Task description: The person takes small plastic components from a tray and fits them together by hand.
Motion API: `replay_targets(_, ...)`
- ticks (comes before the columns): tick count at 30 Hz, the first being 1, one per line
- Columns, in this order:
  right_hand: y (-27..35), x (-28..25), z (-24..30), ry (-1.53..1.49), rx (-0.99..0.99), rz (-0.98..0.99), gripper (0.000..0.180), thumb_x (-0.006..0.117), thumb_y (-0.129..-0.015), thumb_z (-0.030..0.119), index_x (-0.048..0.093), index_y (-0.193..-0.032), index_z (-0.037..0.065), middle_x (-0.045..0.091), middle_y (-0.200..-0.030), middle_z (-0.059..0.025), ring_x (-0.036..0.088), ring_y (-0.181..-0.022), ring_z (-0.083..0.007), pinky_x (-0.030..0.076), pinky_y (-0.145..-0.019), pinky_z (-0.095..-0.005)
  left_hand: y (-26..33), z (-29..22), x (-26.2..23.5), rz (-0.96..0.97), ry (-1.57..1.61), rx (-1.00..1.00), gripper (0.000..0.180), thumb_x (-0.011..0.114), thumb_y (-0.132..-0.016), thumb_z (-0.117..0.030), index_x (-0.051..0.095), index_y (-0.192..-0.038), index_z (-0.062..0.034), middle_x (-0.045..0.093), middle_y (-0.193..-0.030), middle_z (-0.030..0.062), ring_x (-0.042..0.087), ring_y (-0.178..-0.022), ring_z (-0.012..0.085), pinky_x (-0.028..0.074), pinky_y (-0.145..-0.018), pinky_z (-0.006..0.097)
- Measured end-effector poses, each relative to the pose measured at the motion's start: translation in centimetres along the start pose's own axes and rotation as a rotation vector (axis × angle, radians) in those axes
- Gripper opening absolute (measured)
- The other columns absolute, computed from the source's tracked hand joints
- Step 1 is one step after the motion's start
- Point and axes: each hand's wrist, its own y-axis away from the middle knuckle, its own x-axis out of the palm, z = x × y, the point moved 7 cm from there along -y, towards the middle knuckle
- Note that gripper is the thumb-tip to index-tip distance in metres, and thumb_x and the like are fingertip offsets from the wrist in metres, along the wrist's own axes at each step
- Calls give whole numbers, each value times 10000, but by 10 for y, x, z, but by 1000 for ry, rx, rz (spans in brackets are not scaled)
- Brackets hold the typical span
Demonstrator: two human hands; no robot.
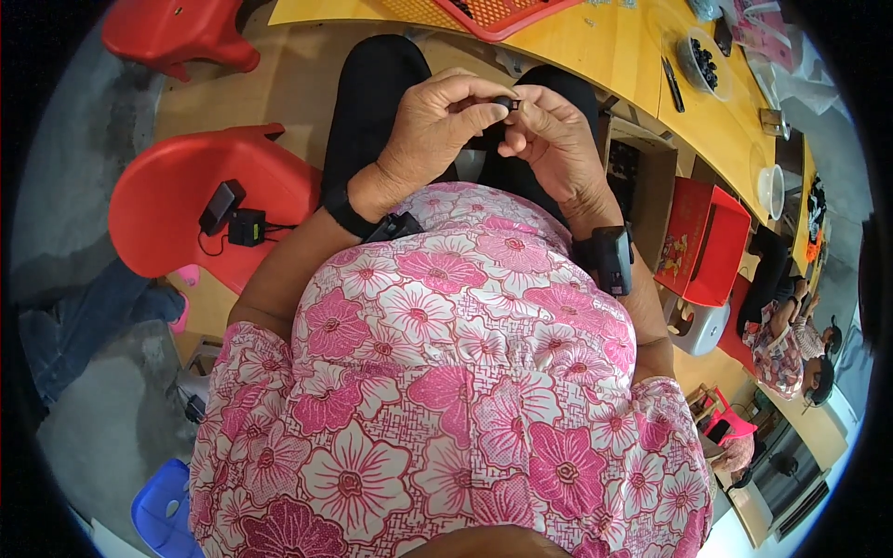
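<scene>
Above my lap, my left hand (430, 126) pinches a small black rounded part (505, 102) between thumb and forefinger. My right hand (558, 135) meets it from the other side, thumb and forefinger closed at the part's right end. A tiny dark, partly shiny bit shows there, too small to name. The other right fingers are curled in. Both hands are close together, just short of the yellow table (595, 56). Black bands with boxes sit on both wrists.
An orange-red basket (498, 23) lies on the table. Farther right are a black pen-like tool (673, 84) and a clear bowl (704, 65) of black parts. Left stands a red chair (177, 200) with black devices (246, 226). A red box (704, 242) is at right; other people sit beyond.
</scene>
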Motion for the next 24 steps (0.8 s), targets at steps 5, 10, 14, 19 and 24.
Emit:
replay_targets(5,-1,-1,11,68,-131,-116,98,639,-850,59,625,-932,6,627,-772,-60,607,-628,-121,568,-612,-290,3,11,0,-15,90,-149,177,660,-843,-96,669,-987,6,660,-812,44,605,-694,71,499,-624,197)
replay_targets(10,-1,-4,16,222,-193,-183,80,646,-835,28,658,-905,-9,644,-774,-66,601,-633,-116,537,-605,-249,3,16,-1,-7,122,-195,197,663,-844,-106,659,-994,23,666,-804,49,605,-670,72,502,-611,194)
replay_targets(14,-3,-7,13,247,-225,-177,94,648,-835,32,667,-918,-9,645,-765,-60,590,-631,-107,509,-601,-229,5,22,0,0,214,-248,200,652,-851,-101,651,-999,33,665,-806,49,605,-662,77,502,-610,189)
replay_targets(19,-4,-8,8,195,-277,-154,111,618,-852,23,663,-947,-10,646,-780,-61,577,-629,-105,485,-595,-225,6,24,1,26,251,-285,203,634,-864,-101,642,-1010,40,661,-816,55,608,-680,83,507,-621,192)
replay_targets(24,-6,-9,7,170,-303,-155,130,610,-856,22,659,-970,-18,646,-789,-65,574,-630,-108,482,-594,-222,5,26,2,31,328,-316,205,617,-874,-92,629,-1027,43,650,-832,53,607,-704,86,515,-648,195)
